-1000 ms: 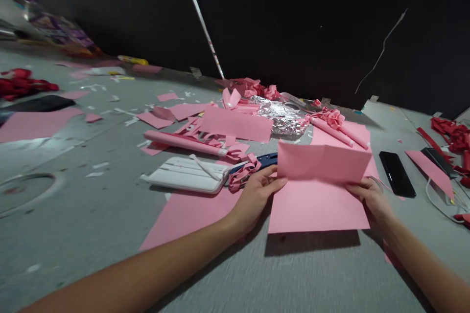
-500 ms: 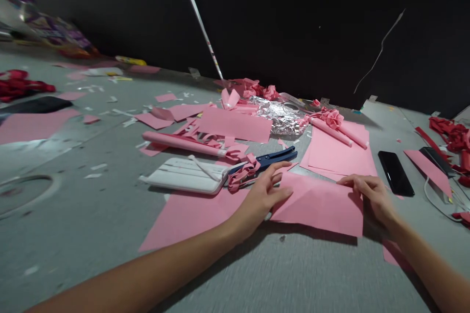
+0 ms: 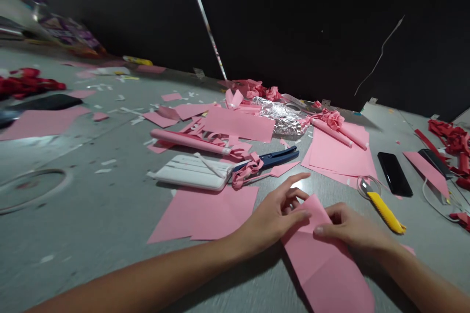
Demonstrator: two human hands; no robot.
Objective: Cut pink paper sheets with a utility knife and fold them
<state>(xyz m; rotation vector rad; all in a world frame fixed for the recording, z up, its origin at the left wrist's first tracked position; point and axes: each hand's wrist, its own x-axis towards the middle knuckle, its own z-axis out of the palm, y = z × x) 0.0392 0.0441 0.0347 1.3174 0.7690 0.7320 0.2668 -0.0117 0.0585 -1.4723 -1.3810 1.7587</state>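
Note:
A folded pink paper sheet lies on the grey table close in front of me, its far end pointing away. My left hand pinches that far end with the thumb and fingers, the index finger stretched out. My right hand presses its fingers down on the sheet right beside the left one. Another flat pink sheet lies just to the left of my left hand.
Blue-handled scissors, a white flat case, a rolled pink tube, crumpled foil and pink scraps lie beyond. A yellow-handled cutter, a black phone and a pink paper stack sit at the right. Red scraps lie far right.
The pink sheet, held up a second ago, was laid down, folded narrower and turned lengthwise toward me. Both hands moved together onto its far end. The yellow cutter is now uncovered.

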